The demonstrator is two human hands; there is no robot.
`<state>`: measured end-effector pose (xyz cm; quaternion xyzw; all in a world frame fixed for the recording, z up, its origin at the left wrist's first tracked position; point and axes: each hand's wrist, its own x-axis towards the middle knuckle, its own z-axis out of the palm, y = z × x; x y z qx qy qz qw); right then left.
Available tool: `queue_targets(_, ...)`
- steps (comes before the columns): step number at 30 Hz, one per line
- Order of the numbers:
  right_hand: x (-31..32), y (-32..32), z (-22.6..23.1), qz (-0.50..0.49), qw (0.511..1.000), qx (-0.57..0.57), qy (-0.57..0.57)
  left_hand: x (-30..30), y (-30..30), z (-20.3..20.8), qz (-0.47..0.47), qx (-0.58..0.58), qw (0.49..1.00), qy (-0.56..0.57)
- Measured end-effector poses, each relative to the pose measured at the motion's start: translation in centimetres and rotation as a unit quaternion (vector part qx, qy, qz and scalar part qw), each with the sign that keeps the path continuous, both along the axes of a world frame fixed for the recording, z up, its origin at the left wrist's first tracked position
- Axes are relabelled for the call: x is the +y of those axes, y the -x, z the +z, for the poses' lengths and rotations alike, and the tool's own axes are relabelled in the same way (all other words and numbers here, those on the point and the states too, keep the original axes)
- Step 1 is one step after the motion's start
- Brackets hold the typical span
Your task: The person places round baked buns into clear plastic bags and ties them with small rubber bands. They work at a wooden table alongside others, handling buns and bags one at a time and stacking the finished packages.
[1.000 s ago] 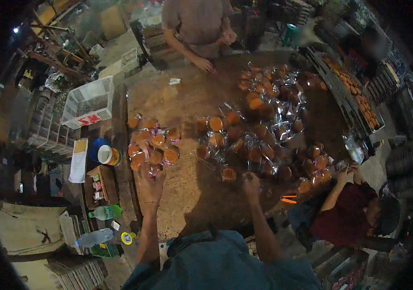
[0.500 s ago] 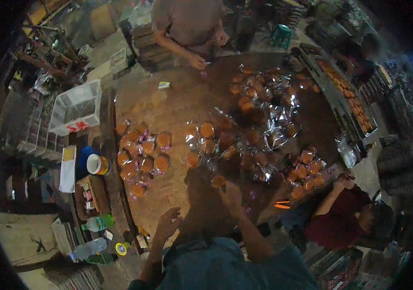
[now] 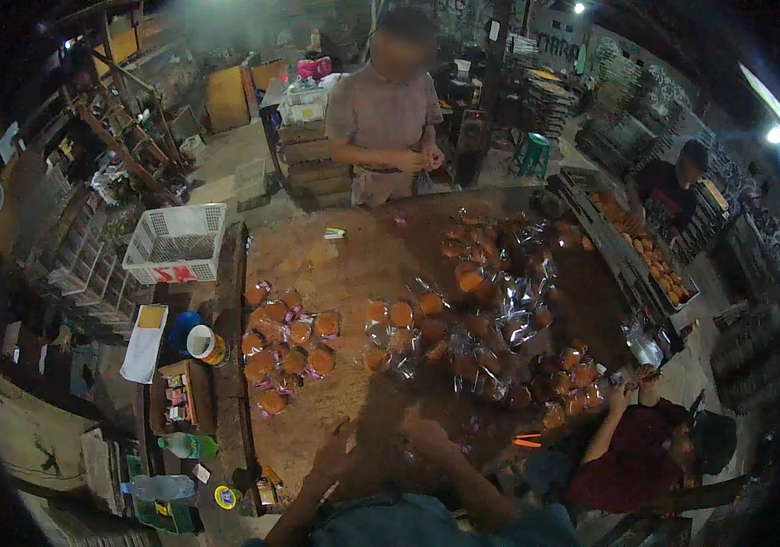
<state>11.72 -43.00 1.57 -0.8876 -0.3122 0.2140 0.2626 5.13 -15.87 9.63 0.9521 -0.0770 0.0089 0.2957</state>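
L hand (image 3: 335, 454) & R hand (image 3: 428, 438) apart at table's (image 3: 353, 264) near edge; can't tell if either grips anything, too dim/blurry. L pile of bagged buns (image 3: 293, 361) lies fwd-left of L hand, ctr pile (image 3: 399, 340) fwd of R. Forearms angle inward from bottom.

Shows rough, matt wood on table (image 3: 299, 255); atop table's R half, shows glossy clr plastic on bun wraps (image 3: 517, 324). L of table, shows matt wht plastic on crate (image 3: 141, 273), smooth clr plastic on btl (image 3: 160, 488).
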Motion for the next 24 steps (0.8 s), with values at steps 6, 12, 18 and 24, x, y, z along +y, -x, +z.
queue_targets(6,3.1,-0.1,14.6,0.025,0.976,-0.197,-0.088,1.1,-0.4,-3.2,-0.067,0.334,0.859,0.381)
queue_targets(12,5.3,3.3,21.7,-0.389,0.844,-0.011,-0.368,1.8,1.7,-1.2,0.116,0.242,0.828,0.492)
queue_targets(18,8.0,6.7,17.3,-0.405,0.775,0.067,-0.48,0.3,1.7,2.7,0.118,0.214,0.748,0.617)
queue_targets(24,7.8,5.3,14.8,-0.435,0.768,0.07,-0.465,-0.1,2.4,2.6,0.14,0.237,0.711,0.646)
